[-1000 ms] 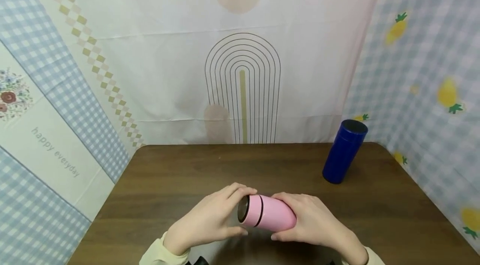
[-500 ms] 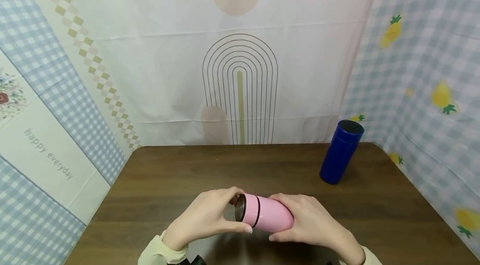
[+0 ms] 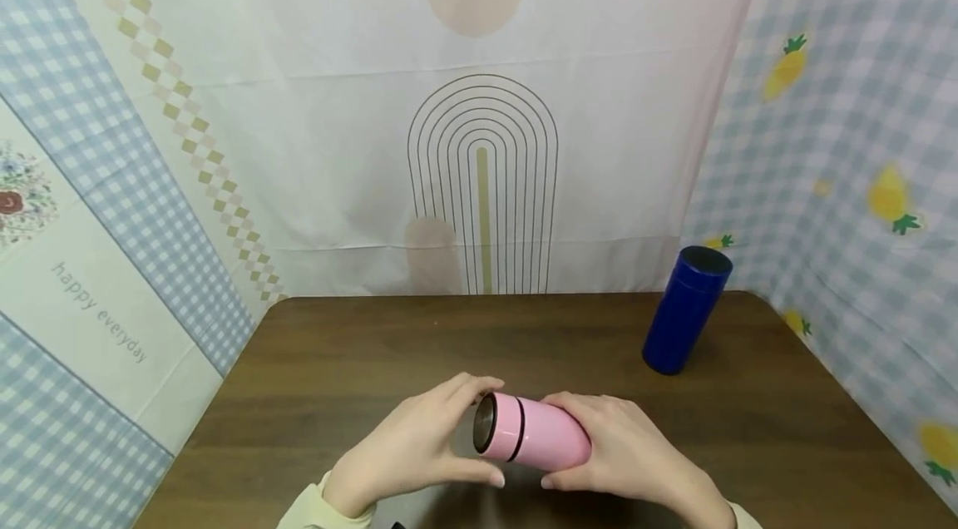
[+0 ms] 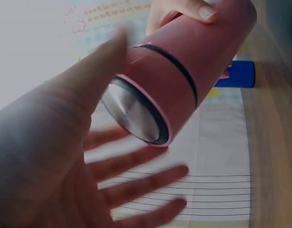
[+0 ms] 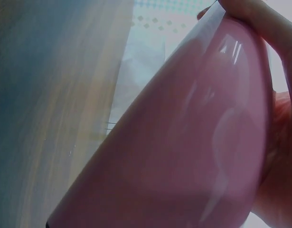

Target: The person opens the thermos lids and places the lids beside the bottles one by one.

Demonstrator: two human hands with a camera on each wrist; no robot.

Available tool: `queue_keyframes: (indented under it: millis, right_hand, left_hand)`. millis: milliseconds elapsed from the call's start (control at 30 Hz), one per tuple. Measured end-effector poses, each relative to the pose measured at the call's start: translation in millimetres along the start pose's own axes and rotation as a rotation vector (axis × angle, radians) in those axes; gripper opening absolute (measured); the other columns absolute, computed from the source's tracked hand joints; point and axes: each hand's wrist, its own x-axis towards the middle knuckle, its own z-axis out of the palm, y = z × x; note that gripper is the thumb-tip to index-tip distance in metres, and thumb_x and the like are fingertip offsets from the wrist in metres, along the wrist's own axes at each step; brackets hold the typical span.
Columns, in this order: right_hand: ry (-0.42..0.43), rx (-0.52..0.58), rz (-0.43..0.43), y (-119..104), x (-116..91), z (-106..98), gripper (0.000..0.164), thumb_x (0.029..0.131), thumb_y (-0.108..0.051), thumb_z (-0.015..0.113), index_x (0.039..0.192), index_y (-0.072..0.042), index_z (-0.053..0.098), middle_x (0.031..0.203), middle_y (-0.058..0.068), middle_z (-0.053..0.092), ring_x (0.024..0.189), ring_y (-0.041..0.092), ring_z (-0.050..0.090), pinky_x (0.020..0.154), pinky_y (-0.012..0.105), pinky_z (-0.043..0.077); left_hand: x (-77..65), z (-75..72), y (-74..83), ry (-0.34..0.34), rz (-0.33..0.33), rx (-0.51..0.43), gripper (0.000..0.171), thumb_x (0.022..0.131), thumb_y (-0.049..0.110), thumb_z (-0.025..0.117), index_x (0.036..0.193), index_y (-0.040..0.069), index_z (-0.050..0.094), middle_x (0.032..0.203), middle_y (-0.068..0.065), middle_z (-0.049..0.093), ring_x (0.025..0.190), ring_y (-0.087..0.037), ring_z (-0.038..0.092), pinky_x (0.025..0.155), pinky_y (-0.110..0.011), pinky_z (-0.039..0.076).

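A pink thermos [image 3: 552,434] with a black ring near its capped end lies tilted in the air above the table. My right hand [image 3: 624,447] grips its base end, and the right wrist view shows the pink body [image 5: 183,142] filling much of the picture. Around the capped end, my left hand [image 3: 419,439] has its thumb and fingers spread. In the left wrist view the metal-topped cap [image 4: 132,113] sits between the left thumb and the straightened fingers [image 4: 146,187]. Whether any left fingertip brushes the cap cannot be told.
Upright at the back right of the brown wooden table [image 3: 374,346] stands a blue thermos [image 3: 684,313]. Behind the table hangs a printed white cloth [image 3: 337,138], and a checked cloth with pineapples [image 3: 846,221] hangs along the right side.
Half a second ago the left fingers lay closer about the cap; now they are extended and spread from it. The right hand keeps its grip, and the view has shifted slightly.
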Motion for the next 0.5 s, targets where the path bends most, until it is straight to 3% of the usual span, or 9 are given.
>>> queue_keyframes:
  millis: [133,233,367,500]
  right_hand:
    - [0.018,0.004,-0.016,1.8,1.0,-0.3,0.068,0.069,-0.07,0.08,0.121,-0.028,0.064,0.101,-0.018,0.067,0.081,-0.002,0.059,0.066,0.03,0.051]
    - [0.028,0.008,-0.029,3.5,3.6,-0.6,0.068,0.07,-0.069,0.08,0.121,-0.028,0.064,0.101,-0.016,0.067,0.081,-0.002,0.059,0.066,0.03,0.051]
    - [0.021,0.013,-0.029,3.2,2.9,-1.1,0.068,0.07,-0.07,0.079,0.121,-0.028,0.064,0.101,-0.016,0.067,0.081,-0.002,0.059,0.066,0.03,0.051]
    - [0.009,0.014,-0.014,1.8,0.3,-1.7,0.069,0.069,-0.071,0.079,0.122,-0.029,0.064,0.102,-0.018,0.067,0.082,-0.003,0.059,0.068,0.03,0.051]
  left_hand:
    - [1.4,-1.1,-1.4,0.01,0.127,0.028,0.077,0.08,0.028,0.085,0.145,0.015,0.045,0.133,0.007,0.053,0.116,-0.008,0.058,0.093,-0.029,0.052]
    - [4.6,-3.0,-3.4,0.038,0.151,0.091,0.074,0.077,0.016,0.083,0.142,0.013,0.047,0.132,0.005,0.055,0.117,-0.009,0.058,0.092,-0.029,0.052]
    - [3.2,-5.5,-4.3,0.031,0.129,0.122,0.072,0.078,0.03,0.084,0.14,0.012,0.051,0.126,0.004,0.059,0.113,-0.011,0.06,0.09,-0.032,0.054]
    - [0.0,-5.7,-4.2,0.012,0.06,0.097,0.072,0.081,0.055,0.079,0.136,0.014,0.056,0.119,0.007,0.063,0.107,-0.009,0.062,0.086,-0.033,0.055]
